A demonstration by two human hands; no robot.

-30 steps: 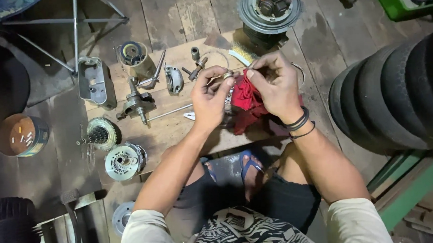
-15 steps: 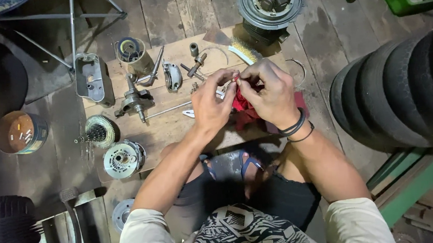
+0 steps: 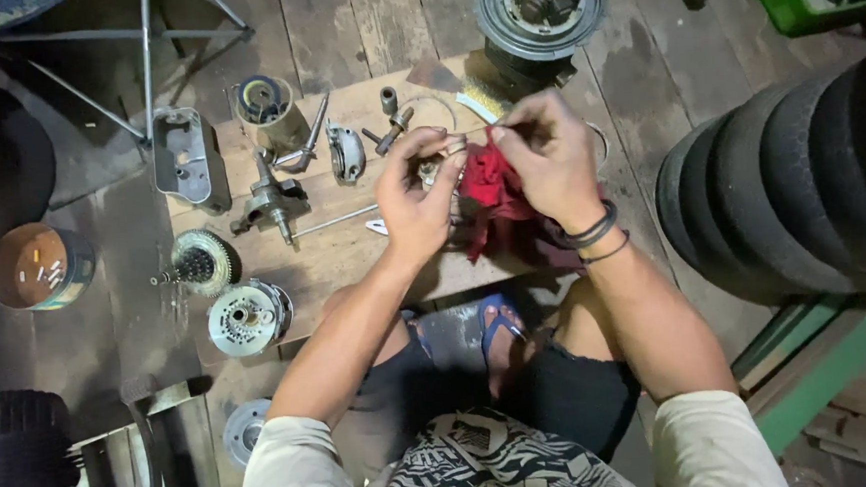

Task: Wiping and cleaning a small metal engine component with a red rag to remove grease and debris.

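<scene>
Left hand [image 3: 418, 199]: pinches a small metal part [image 3: 434, 165], above the wooden board [image 3: 348, 254].
Right hand [image 3: 548, 161]: presses red rag [image 3: 495, 195] against it.
Progress: wiping underway, judged; crankshaft [image 3: 272, 203], gear [image 3: 199, 260] lie untouched.

- Upper arms: short pale cream sleeves
- Torso: garment with black-and-white patterned print
- Legs: dark shorts
- Right wrist: dark bands [image 3: 593, 234] (several, stacked)
- Foot: blue-strapped sandal [image 3: 499, 322]
- Forearms bare, no gloves on either hand
</scene>
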